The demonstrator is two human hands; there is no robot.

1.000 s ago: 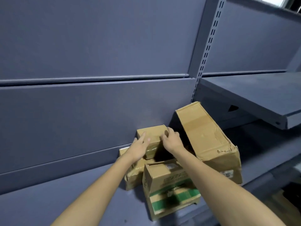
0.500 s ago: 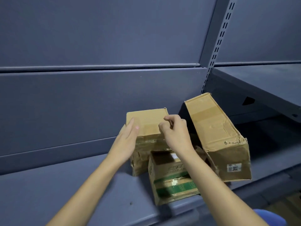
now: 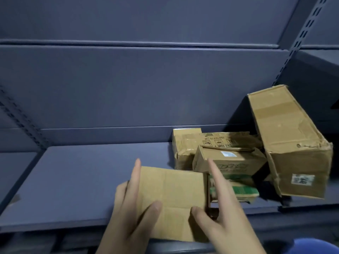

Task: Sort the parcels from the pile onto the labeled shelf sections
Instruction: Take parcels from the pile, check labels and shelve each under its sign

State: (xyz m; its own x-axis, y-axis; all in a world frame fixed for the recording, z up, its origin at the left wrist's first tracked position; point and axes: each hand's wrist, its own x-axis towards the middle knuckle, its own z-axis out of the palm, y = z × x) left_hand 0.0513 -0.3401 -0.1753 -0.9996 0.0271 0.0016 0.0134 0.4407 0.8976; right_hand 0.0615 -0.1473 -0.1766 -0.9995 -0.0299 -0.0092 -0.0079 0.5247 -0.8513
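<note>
Parcel (image 3: 170, 195) sits pinched between left fingers (image 3: 134, 180) and right fingers (image 3: 217, 178).

"What's the backdrop?"

"A grey-blue metal back panel (image 3: 128, 85), in wide horizontal strips with ridges between."

"And the frame?"

"A slotted upright (image 3: 300, 33) on the right and a slotted post (image 3: 20, 121) on the left. The shelf (image 3: 82, 180) is the same matte grey-blue. The light is dim."
</note>
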